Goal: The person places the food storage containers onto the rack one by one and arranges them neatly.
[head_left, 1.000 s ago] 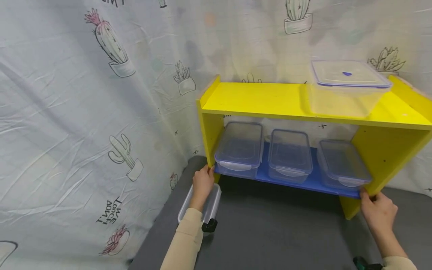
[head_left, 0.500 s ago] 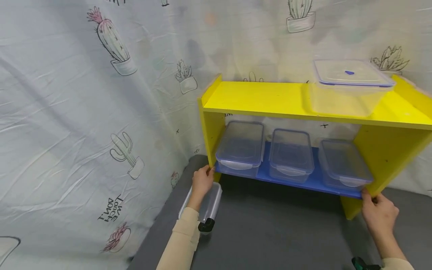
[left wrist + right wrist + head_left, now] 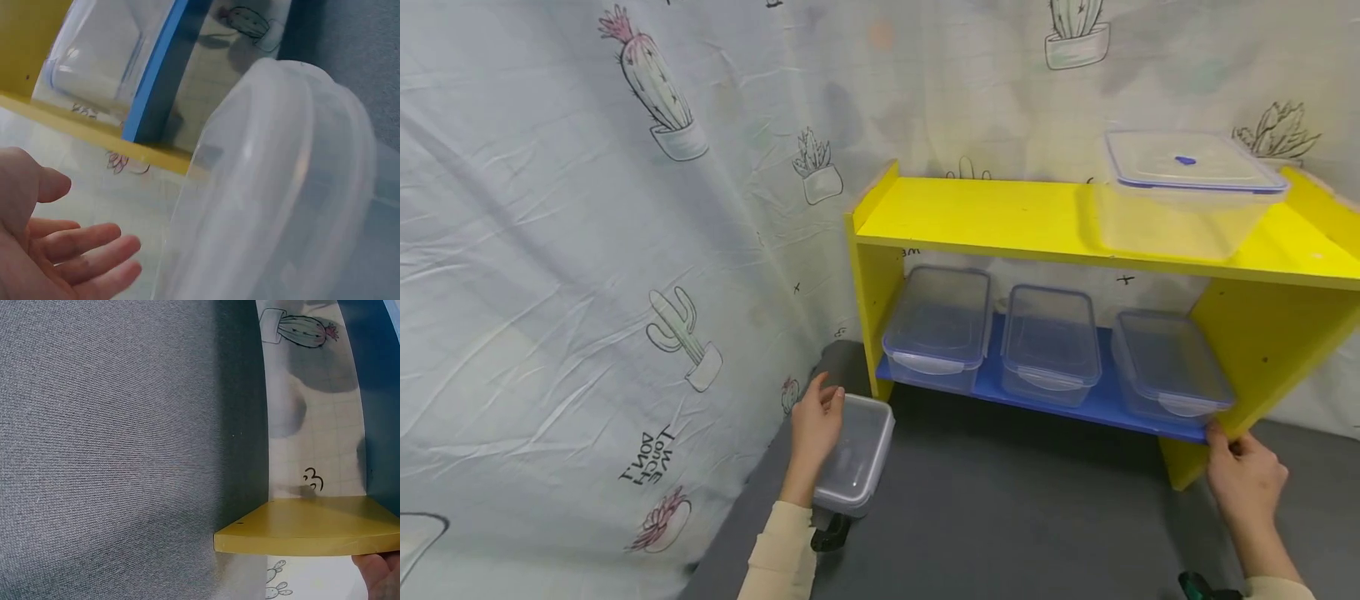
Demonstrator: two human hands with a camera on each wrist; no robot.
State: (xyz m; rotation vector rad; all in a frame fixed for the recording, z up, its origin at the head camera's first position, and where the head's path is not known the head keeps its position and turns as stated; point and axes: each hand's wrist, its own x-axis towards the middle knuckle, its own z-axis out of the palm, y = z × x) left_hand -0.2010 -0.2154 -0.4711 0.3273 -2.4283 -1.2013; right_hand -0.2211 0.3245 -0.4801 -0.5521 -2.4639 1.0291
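Note:
A yellow shelf unit (image 3: 970, 212) with a blue lower board (image 3: 992, 377) stands before me. On that board sit three lidded clear plastic containers: a left one (image 3: 942, 317), a middle one (image 3: 1051, 337) and a right one (image 3: 1172, 358). My left hand (image 3: 815, 427), fingers loosely bent and holding nothing, is beside another clear container (image 3: 859, 454) low on the left; the left wrist view shows the hand (image 3: 69, 244) apart from it. My right hand (image 3: 1247, 475) grips the shelf unit's right front edge, at the blue board's corner; the right wrist view shows only part of it.
A large clear container (image 3: 1195, 192) with a blue-rimmed lid rests on the yellow top board. Dark grey fabric (image 3: 1015, 500) covers the surface below. A white curtain printed with cacti (image 3: 737, 275) hangs behind and to the left.
My left hand has let go of the shelf unit's left front edge and moved down and left, uncovering more of the low container. My right hand stays in place.

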